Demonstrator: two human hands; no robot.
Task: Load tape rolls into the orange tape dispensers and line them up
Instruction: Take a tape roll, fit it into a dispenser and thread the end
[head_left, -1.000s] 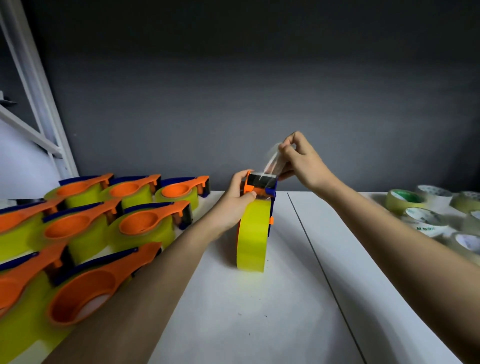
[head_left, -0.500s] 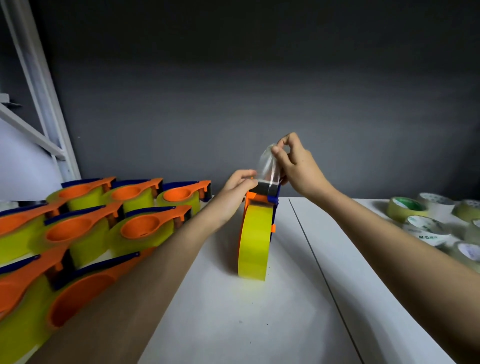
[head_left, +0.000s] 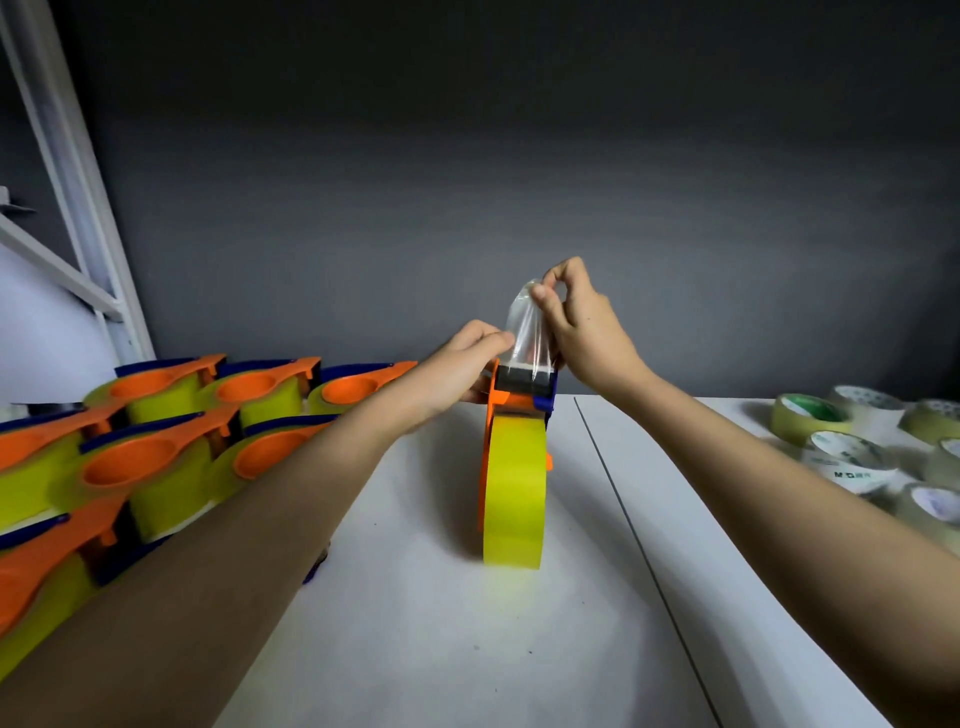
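Upright orange plastic tape dispenser with blue cutter end (head_left: 519, 410), loaded with a yellow-green tape roll (head_left: 514, 493), standing on edge on the white tabletop (head_left: 467, 649), near centre, just left of the table seam.

Left hand (head_left: 462, 371): fingers curled round the dispenser's top left side, steadying it. Right hand (head_left: 576, 322): thumb and fingertips pinching the clear free tape end (head_left: 527, 327), drawn straight up from the black mouth at the cutter.

Change over the last second: free end previously slanted up and to the right with the right hand further out; now pulled nearly vertical, right hand moved in directly above the cutter, strip visibly crumpled near the top. Left hand shifted slightly up toward the mouth. Dispenser itself not displaced.

Reading: roll seated, tape being threaded through the cutter. Probably last step before tearing or pressing down the end and moving this unit aside.

Left of table: rows of loaded orange dispensers lying flat (head_left: 156, 467), three rows visible. Right edge: cluster of loose clear tape rolls (head_left: 852, 462), one with green core (head_left: 808, 415), well apart from the work. Several rolls unloaded, so task judged partly done.
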